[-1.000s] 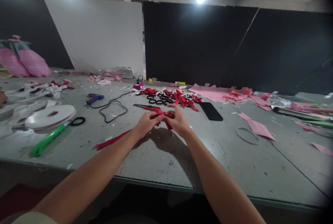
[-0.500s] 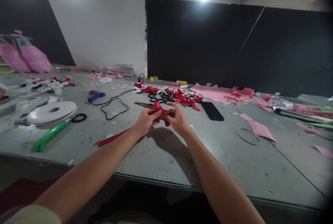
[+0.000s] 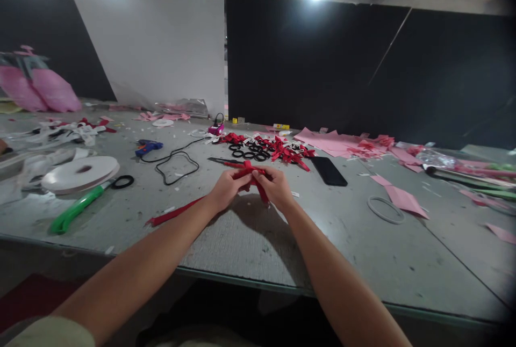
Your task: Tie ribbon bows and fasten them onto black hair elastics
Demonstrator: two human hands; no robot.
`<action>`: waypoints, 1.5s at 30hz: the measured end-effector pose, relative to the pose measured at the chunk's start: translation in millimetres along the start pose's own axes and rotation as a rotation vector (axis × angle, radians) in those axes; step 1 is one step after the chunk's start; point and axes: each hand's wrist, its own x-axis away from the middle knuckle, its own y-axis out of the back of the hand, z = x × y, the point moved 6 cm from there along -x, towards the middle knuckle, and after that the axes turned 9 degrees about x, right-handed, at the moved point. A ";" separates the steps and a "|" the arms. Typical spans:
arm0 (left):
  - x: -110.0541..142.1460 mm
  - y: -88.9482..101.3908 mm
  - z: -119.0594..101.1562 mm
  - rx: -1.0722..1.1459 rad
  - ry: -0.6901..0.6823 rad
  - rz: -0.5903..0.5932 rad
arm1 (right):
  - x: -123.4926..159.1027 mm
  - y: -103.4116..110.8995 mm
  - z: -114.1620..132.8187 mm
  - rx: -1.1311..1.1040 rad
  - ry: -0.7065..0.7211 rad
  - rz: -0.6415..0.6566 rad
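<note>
A red ribbon (image 3: 261,190) is pinched between my two hands, above the middle of the table. My left hand (image 3: 227,189) is closed on its left side, with a small loop standing up between the thumbs. My right hand (image 3: 278,186) is closed on the other side, and one tail hangs down beside its thumb. Part of the ribbon is hidden by my fingers. Just beyond lie scissors (image 3: 221,160) and a heap of red and white ribbon bows (image 3: 284,149) with black rings (image 3: 237,153). Another red ribbon strip (image 3: 173,214) lies by my left forearm.
At left are a white ribbon spool (image 3: 60,175), a green-handled tool (image 3: 78,210), a black ring (image 3: 122,181) and a blue glue gun (image 3: 148,147) with its cord. To the right lie a phone (image 3: 328,171), a grey ring (image 3: 386,210) and pink sheets (image 3: 405,201).
My right fingers have curled in, and its thumb now presses the ribbon close to my left thumb. The ribbon's tail has swung down to the right.
</note>
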 end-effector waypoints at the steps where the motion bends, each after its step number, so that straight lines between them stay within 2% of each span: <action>1: 0.7 -0.6 -1.7 -0.023 -0.004 0.010 | -0.4 1.1 -1.3 0.006 -0.004 -0.012; 7: -0.8 3.7 -10.8 -0.078 -0.055 -0.033 | -1.7 2.7 -7.2 0.026 -0.025 -0.028; 16: 2.1 7.3 -13.2 -0.086 -0.116 -0.134 | 2.4 -3.0 -9.6 0.010 -0.020 0.109; 25: -13.8 25.6 -7.2 0.028 -0.256 -0.282 | -1.3 -4.9 -19.1 -0.049 -0.050 0.042; 29: -15.1 23.8 -4.2 -0.006 -0.249 -0.233 | 0.1 -4.5 -15.1 -0.042 -0.062 0.020; 37: -5.7 8.6 -7.4 -0.114 -0.167 -0.042 | 0.6 -4.8 -9.4 0.002 -0.048 0.062; 45: -1.5 -0.1 -9.6 -0.187 -0.153 0.032 | -6.1 0.8 -26.2 -0.014 -0.066 -0.076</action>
